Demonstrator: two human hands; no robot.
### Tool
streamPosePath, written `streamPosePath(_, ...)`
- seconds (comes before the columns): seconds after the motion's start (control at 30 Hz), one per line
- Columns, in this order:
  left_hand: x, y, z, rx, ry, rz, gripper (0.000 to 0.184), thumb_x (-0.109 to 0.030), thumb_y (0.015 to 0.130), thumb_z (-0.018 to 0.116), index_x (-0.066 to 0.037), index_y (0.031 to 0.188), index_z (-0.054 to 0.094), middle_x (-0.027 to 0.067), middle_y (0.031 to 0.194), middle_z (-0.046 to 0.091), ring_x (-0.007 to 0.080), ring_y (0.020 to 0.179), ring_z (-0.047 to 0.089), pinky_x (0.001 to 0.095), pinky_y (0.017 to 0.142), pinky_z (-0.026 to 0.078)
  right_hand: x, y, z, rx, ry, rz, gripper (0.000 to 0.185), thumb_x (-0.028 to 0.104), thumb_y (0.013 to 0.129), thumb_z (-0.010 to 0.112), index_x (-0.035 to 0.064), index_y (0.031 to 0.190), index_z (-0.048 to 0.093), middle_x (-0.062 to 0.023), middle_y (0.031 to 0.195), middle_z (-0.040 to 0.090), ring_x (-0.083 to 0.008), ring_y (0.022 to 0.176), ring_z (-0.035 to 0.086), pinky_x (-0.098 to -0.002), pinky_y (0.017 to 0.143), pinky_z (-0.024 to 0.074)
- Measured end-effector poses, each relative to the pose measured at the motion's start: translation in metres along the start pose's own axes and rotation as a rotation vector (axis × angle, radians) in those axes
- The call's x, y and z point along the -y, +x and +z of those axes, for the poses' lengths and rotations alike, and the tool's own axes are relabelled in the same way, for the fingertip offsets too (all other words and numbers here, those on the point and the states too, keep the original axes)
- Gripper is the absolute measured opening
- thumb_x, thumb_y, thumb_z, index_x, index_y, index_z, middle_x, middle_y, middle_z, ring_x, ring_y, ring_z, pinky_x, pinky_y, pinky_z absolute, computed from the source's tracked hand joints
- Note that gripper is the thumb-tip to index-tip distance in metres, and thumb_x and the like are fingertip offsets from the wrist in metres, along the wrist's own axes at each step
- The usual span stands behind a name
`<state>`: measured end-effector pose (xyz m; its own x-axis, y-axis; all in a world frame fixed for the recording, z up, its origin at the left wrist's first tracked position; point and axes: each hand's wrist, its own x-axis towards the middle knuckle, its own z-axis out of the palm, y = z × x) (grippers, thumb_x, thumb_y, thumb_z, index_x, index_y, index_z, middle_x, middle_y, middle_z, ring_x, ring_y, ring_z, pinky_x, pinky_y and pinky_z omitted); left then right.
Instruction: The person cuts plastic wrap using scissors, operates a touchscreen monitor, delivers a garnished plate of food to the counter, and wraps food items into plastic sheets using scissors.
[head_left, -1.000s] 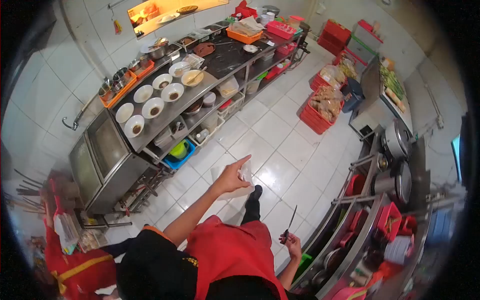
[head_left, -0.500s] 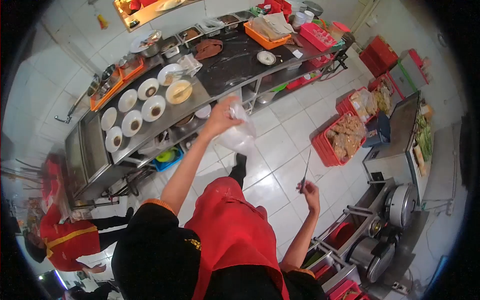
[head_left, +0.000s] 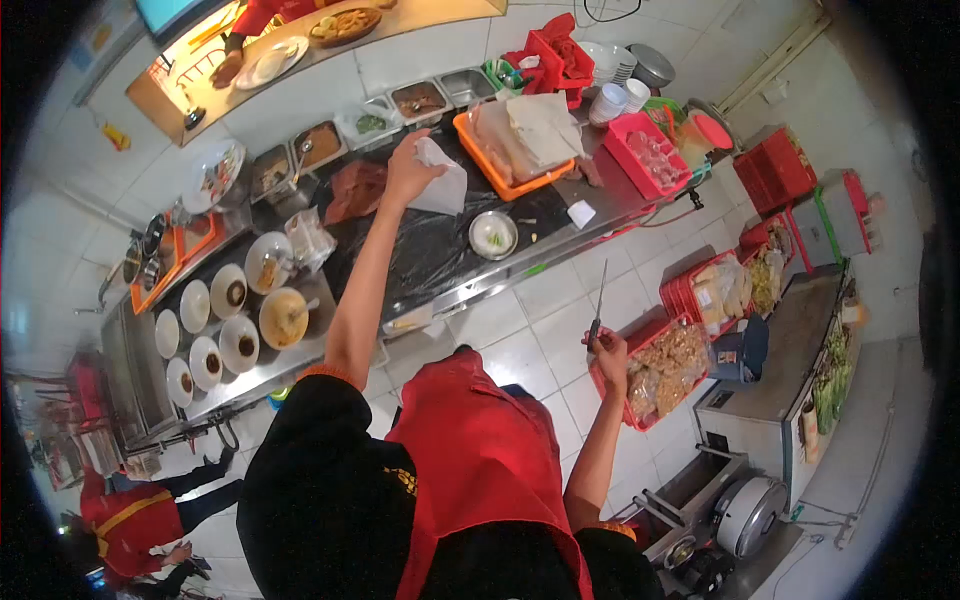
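My left hand [head_left: 408, 178] is closed on a whitish, see-through plastic bag [head_left: 442, 182], held over the black-covered counter [head_left: 400, 265]. What the bag contains, if anything, I cannot make out. Close by stand a small metal bowl [head_left: 493, 236] with something white and green in it and an orange basket [head_left: 466, 128] with flat, pale sheets. A reddish-brown piece [head_left: 352, 192] lies left of my wrist. My right hand [head_left: 607, 360] grips a knife [head_left: 598, 305] by its dark handle, blade pointing up, in front of a red crate [head_left: 632, 415] of bagged food.
White bowls [head_left: 229, 290], several with dark sauce, stand at the counter's left end. Metal food pans [head_left: 318, 146] line the back. A pink basket [head_left: 625, 130] sits to the right. Pots [head_left: 750, 515] stand at lower right. One co-worker [head_left: 135, 520] is at lower left; another's hand [head_left: 228, 70] shows beyond the serving window.
I have come closer to the counter. My left hand has carried the plastic bag from above the floor to over the black surface. The knife stays in my right hand, now upright.
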<state>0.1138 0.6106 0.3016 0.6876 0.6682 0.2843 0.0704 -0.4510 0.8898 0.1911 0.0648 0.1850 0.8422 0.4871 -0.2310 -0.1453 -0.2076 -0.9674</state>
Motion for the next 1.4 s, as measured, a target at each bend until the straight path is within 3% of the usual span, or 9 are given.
streamPosePath(0.2,0.064,0.077,0.047,-0.194,-0.175,-0.028,0.068,-0.009,0.059,0.085,-0.005,0.122,0.059,0.0087,0.1,0.064,0.0156,0.083,0.063,0.031,0.072,0.052,0.018,0.166,-0.029,0.064,0.038,-0.094,0.017,-0.004,0.089,0.061,-0.0023,0.105,0.059,-0.0093,0.09,0.069,-0.0149,0.081,0.066,-0.0273,0.072,0.0522)
streamPosePath(0.3,0.13,0.053,0.068,-0.325,0.276,-0.038,0.071,-0.011,0.057,0.084,-0.005,0.122,0.058,0.0129,0.107,0.065,0.0248,0.098,0.064,0.0342,0.084,0.051,0.024,0.25,-0.035,0.018,-0.073,-0.087,0.025,-0.005,0.084,0.063,-0.0035,0.109,0.058,-0.0094,0.089,0.069,-0.0172,0.081,0.067,-0.0295,0.074,0.0538)
streamPosePath(0.33,0.151,0.042,0.075,-0.256,-0.01,-0.292,0.076,-0.014,0.055,0.085,-0.004,0.125,0.057,0.018,0.117,0.064,0.0308,0.112,0.061,0.0363,0.095,0.049,0.002,0.291,-0.044,0.0,-0.159,-0.139,0.026,-0.004,0.081,0.065,-0.0068,0.107,0.059,-0.013,0.089,0.07,-0.0198,0.082,0.069,-0.0309,0.075,0.0546)
streamPosePath(0.5,0.2,0.03,0.11,-0.261,0.455,-0.226,0.085,-0.027,0.058,0.086,0.003,0.129,0.053,0.0221,0.13,0.057,0.0367,0.123,0.054,0.0421,0.105,0.043,0.035,0.412,-0.018,0.002,-0.535,-0.425,0.029,0.004,0.073,0.065,-0.0053,0.101,0.066,-0.0216,0.095,0.071,-0.0355,0.086,0.07,-0.0414,0.081,0.0533)
streamPosePath(0.57,0.228,0.026,0.114,-0.169,0.722,-0.249,0.091,-0.028,0.058,0.087,0.003,0.134,0.048,0.023,0.132,0.055,0.038,0.125,0.05,0.0447,0.107,0.04,0.049,0.444,-0.01,-0.001,-0.777,-0.279,0.035,0.014,0.078,0.064,-0.0015,0.109,0.063,-0.024,0.104,0.068,-0.0424,0.098,0.065,-0.0477,0.084,0.051)
streamPosePath(0.87,0.083,0.043,0.142,-0.366,0.899,-0.32,0.083,-0.021,0.063,0.084,-0.003,0.135,0.046,0.0242,0.126,0.051,0.0431,0.122,0.045,0.0475,0.104,0.037,0.05,0.522,-0.023,0.205,-0.806,-0.446,0.042,0.014,0.085,0.064,-0.0019,0.123,0.054,-0.0215,0.127,0.054,-0.0395,0.119,0.051,-0.046,0.098,0.045)
streamPosePath(1.1,-0.019,0.035,0.205,-0.528,0.561,-0.655,0.055,-0.011,0.08,0.076,-0.007,0.13,0.052,0.0121,0.131,0.053,0.0296,0.121,0.051,0.0431,0.098,0.043,0.167,0.572,-0.071,0.547,-0.359,-0.14,0.027,0.021,0.085,0.072,0.002,0.103,0.069,-0.015,0.093,0.071,-0.0273,0.087,0.069,-0.0363,0.081,0.054)
streamPosePath(1.23,-0.043,0.038,0.244,-0.561,0.436,-0.64,0.048,-0.007,0.084,0.073,-0.008,0.128,0.054,0.0096,0.131,0.056,0.0251,0.119,0.054,0.0428,0.097,0.044,0.268,0.667,-0.107,0.338,-0.098,-0.259,0.009,0.006,0.087,0.068,0.0015,0.095,0.071,-0.0076,0.09,0.072,-0.0116,0.083,0.065,-0.0291,0.077,0.0526)
streamPosePath(1.4,-0.096,0.085,0.305,-0.471,0.273,-0.6,0.022,-0.011,0.098,0.058,-0.001,0.118,0.057,0.0105,0.096,0.07,0.0165,0.084,0.067,0.029,0.079,0.052,0.342,0.786,-0.126,0.233,-0.485,-0.721,0.019,-0.001,0.086,0.063,0.0028,0.104,0.067,-0.009,0.095,0.071,-0.0165,0.086,0.066,-0.0301,0.079,0.0509)
